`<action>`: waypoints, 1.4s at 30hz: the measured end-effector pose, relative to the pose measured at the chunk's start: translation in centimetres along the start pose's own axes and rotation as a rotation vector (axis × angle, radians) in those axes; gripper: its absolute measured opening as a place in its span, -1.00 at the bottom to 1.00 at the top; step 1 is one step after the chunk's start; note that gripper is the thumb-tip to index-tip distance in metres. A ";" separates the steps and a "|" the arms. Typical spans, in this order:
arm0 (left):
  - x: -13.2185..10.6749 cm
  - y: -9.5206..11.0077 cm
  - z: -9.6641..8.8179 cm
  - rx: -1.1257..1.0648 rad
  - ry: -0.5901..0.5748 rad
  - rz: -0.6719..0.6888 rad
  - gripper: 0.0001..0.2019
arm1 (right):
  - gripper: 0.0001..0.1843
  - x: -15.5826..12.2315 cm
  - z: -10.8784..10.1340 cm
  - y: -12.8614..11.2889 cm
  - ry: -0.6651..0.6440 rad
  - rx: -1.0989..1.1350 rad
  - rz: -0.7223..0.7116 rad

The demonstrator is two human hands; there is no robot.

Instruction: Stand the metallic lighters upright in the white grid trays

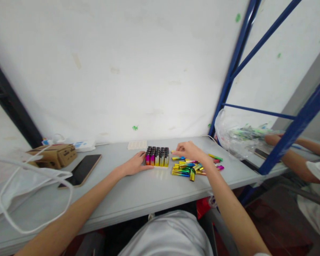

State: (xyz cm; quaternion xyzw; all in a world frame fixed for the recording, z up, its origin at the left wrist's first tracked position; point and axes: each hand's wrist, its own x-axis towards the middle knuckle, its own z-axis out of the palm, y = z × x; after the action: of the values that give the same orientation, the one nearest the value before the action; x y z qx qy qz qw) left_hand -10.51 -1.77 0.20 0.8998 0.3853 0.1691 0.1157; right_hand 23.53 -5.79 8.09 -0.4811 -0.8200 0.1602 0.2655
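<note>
A block of lighters stands upright in tight rows, black tops up, with magenta, silver and yellow bodies facing me. Against its left side rests my left hand, fingers and thumb spread, the thumb lying along the front bottom edge. My right hand hovers just right of the block with its fingers curled in a pinch. A small yellow bit shows by its fingertips, too small to name. Below that hand lies a loose heap of shiny metallic-coloured lighters in gold, green, blue and pink.
A pale tray lies by the wall. On the left are a phone, a cardboard box and a white cable over plastic bags. Blue frame posts stand right, beside a clear plastic bag and another person's arm.
</note>
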 end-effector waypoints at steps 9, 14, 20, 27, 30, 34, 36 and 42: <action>3.5 -2.3 2.1 0.136 0.100 -0.082 -0.16 | -0.80 1.4 0.2 3.6 0.076 -0.034 0.073; 6.9 -2.7 2.1 0.221 0.056 -0.174 -0.09 | -0.78 1.9 1.8 5.6 0.070 -0.185 0.069; 10.2 -4.2 2.4 0.261 0.013 -0.273 -0.04 | -0.52 2.1 3.3 7.2 0.053 -0.274 0.050; 11.9 -4.4 1.7 0.288 0.031 -0.361 0.01 | -0.73 2.0 3.3 7.6 -0.042 -0.185 0.032; 10.5 -4.1 1.3 0.303 0.056 -0.390 0.00 | -0.78 1.9 2.9 7.4 -0.009 -0.153 0.033; 5.9 -4.4 0.8 0.377 0.096 -0.470 -0.12 | -0.81 1.8 2.8 7.5 -0.027 -0.155 0.045; 3.0 -4.6 0.7 0.407 0.110 -0.554 -0.16 | -0.84 1.9 2.9 7.5 -0.026 -0.152 0.065; -2.9 -0.3 1.1 0.489 0.121 -0.278 -0.46 | -0.86 2.1 3.3 7.7 -0.015 -0.158 0.085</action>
State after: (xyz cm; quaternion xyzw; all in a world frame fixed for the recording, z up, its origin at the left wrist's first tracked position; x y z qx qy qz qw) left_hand -12.19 -3.82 -1.49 0.8278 0.5405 0.1072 -0.1058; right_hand 26.22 -0.25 2.01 -0.5337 -0.8109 0.1096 0.2137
